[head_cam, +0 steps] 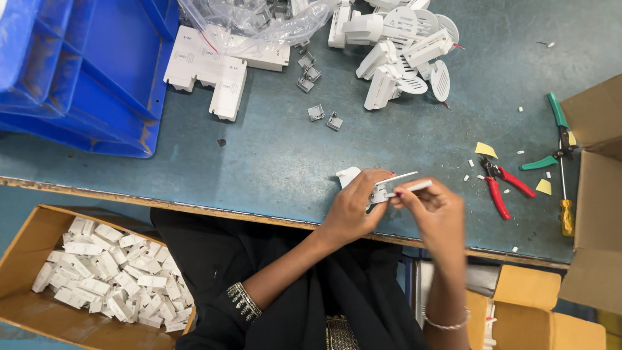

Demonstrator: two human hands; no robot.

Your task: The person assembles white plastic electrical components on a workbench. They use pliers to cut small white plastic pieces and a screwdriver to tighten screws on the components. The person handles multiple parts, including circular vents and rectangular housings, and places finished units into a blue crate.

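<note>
Holding a small white plastic part (376, 192), the left hand (353, 209) is curled around it just above the near edge of the counter (272, 155). The grip of that hand is pressed shut on the part, with a white tab (347, 175) sticking out past the knuckles on the far left side.

A thin white strip (411, 188) is pinched between the fingertips of the right hand (435, 214). The strip is laid almost flat, and its long way runs left to right. Its left end is pointed at the part, and the two are touching or very nearly so; which one cannot be told, as the spot is small and a bit blurred. A second thin white piece (400, 176) is seen just above the strip, running the same way.

So the part lies to the left of the right grip, very close, and the strip is lined up along that same line. The left hand is the nearer one to the part, since the part is already in it.

Off to the right of both hands, red pliers (500, 185) are lying on the counter, well apart. Farther away from the hands, a pile of white parts (402, 52) is seen.
</note>
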